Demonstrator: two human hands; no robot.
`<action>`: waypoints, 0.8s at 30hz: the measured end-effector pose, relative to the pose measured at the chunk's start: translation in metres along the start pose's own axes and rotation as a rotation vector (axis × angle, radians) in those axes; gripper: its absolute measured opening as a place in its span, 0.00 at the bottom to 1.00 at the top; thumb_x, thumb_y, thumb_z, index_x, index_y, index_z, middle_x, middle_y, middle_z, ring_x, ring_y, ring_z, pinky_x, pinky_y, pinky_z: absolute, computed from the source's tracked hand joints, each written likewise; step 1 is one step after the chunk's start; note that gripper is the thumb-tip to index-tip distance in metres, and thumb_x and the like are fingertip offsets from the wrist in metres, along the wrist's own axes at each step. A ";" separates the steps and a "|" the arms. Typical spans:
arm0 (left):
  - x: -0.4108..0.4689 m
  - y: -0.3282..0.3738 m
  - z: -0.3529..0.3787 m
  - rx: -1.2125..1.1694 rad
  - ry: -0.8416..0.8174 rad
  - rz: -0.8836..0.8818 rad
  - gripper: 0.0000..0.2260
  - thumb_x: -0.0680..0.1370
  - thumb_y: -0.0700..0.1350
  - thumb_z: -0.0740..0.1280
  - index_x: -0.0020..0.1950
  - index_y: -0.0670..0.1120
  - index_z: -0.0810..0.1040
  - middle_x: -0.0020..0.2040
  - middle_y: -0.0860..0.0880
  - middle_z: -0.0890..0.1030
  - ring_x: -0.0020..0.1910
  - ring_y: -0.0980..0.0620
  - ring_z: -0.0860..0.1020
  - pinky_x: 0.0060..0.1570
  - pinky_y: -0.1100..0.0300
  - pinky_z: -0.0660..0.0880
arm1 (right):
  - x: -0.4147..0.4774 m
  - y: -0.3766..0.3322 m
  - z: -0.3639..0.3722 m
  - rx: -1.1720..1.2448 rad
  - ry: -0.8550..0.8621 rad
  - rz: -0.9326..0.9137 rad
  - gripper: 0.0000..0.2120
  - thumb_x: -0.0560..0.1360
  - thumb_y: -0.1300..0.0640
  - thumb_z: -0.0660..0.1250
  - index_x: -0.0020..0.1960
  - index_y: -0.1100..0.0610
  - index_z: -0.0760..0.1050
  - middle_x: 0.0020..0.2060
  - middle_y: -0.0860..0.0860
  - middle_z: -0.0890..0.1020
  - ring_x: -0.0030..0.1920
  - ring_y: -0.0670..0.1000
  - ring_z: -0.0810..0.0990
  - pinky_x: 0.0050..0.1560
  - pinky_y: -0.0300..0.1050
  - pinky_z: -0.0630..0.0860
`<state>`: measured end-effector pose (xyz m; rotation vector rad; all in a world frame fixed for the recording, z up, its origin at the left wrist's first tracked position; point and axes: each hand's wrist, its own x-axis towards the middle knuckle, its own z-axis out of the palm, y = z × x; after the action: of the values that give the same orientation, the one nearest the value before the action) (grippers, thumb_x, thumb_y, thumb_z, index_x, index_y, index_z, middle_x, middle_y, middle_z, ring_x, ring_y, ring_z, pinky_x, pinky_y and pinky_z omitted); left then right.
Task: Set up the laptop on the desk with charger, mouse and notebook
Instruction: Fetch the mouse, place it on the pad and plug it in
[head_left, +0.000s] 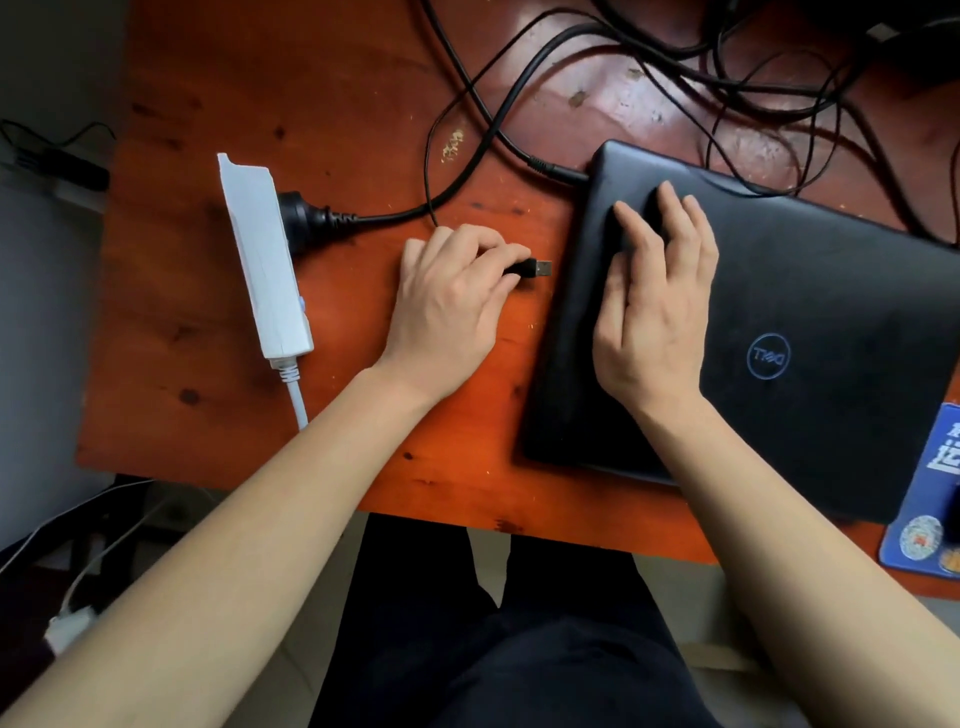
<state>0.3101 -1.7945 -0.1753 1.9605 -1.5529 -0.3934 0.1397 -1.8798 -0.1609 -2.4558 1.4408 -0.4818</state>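
Left hand (452, 306) pinches USB plug (535, 268), tip toward laptop (805, 291) at right; my right hand (654, 306) flat on it, fingers straight. Mouse hookup, I judge. Next: line plug up with laptop's left edge, push in.

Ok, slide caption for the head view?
USB plug pinched in the left hand beside the closed laptop, right hand flat on its lid.

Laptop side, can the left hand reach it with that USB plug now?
Probably yes: the left hand pinches the USB plug, tip pointing at the laptop, only bare desk between. The right hand lies flat on top, off that edge.
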 end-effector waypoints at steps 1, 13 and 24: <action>-0.001 0.001 0.003 0.021 -0.002 0.037 0.10 0.80 0.43 0.67 0.59 0.47 0.83 0.51 0.48 0.80 0.47 0.48 0.76 0.48 0.54 0.64 | 0.000 0.001 0.001 -0.006 -0.001 -0.001 0.19 0.81 0.63 0.57 0.71 0.61 0.72 0.73 0.63 0.68 0.75 0.65 0.63 0.78 0.54 0.58; -0.005 -0.010 0.002 0.042 -0.041 0.231 0.08 0.80 0.41 0.67 0.56 0.44 0.83 0.50 0.45 0.81 0.44 0.43 0.77 0.45 0.49 0.64 | 0.002 -0.001 0.000 -0.039 0.004 -0.007 0.19 0.80 0.64 0.58 0.70 0.62 0.73 0.72 0.64 0.69 0.73 0.65 0.65 0.78 0.52 0.58; -0.006 -0.016 0.001 0.051 -0.063 0.298 0.08 0.82 0.41 0.65 0.57 0.43 0.83 0.48 0.44 0.81 0.44 0.43 0.76 0.44 0.48 0.66 | 0.003 -0.001 0.001 -0.047 -0.003 0.000 0.20 0.80 0.64 0.58 0.70 0.61 0.73 0.73 0.64 0.69 0.74 0.65 0.65 0.77 0.52 0.58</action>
<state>0.3202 -1.7865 -0.1874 1.7309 -1.8783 -0.2957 0.1422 -1.8816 -0.1606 -2.4917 1.4673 -0.4490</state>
